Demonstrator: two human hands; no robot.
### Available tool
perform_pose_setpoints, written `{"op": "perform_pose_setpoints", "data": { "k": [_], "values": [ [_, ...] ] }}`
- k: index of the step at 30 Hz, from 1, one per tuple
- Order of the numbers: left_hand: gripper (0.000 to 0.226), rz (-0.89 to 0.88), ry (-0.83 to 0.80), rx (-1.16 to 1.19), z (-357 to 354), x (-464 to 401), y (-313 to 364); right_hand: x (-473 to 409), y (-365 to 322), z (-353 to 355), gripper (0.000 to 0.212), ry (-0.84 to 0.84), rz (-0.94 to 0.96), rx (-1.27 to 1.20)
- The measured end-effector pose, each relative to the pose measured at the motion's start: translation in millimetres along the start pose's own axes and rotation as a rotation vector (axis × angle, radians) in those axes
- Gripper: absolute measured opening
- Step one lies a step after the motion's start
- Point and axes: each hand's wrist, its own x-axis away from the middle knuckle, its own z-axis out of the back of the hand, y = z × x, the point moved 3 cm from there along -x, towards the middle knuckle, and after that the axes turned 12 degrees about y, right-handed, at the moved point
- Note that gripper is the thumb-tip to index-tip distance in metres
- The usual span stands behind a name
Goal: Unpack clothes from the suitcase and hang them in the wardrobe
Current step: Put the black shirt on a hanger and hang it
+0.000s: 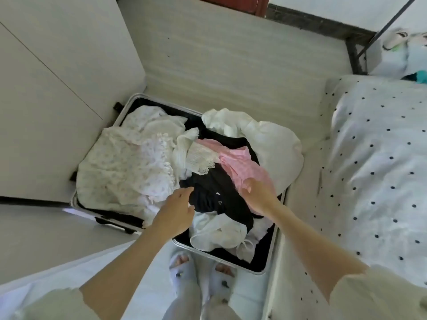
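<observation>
Now both hands are reaching into the suitcase (129,105): the left hand (175,213) is hovering with fingers loose over the black garment (215,199) near the front edge, while the right hand (258,195) is resting, uncurled, on the pink garment (233,162). Lifting one piece alone would go best, since white clothes (129,162) are tangling around it and spilling over the right edge beside the bed (379,158).
</observation>
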Motion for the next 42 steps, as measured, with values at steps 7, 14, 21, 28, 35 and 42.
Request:
{"op": "perform_pose_setpoints", "data": {
  "k": [7,14,21,28,35,42],
  "values": [
    [0.068,-0.190,-0.015,-0.276,-121,-116,-45,-105,71,-99,0.044,0.107,-0.134,-0.101],
    [0.061,-0.443,0.230,-0.524,-184,-185,-28,-147,88,-135,0.035,0.255,-0.037,-0.161],
    [0.021,-0.252,0.187,-0.106,-121,-157,-5,-105,72,-111,0.033,0.087,-0.058,-0.221],
    [0.020,-0.200,0.076,0.094,-27,-99,56,-45,10,-43,0.047,-0.165,0.079,-0.303],
    [0.026,-0.134,0.125,0.185,95,-29,116,20,-57,60,0.009,-0.022,0.061,-0.347],
    [0.012,-0.060,0.040,0.076,183,53,111,86,-122,181,0.029,0.014,0.108,-0.369]
  ]
}}
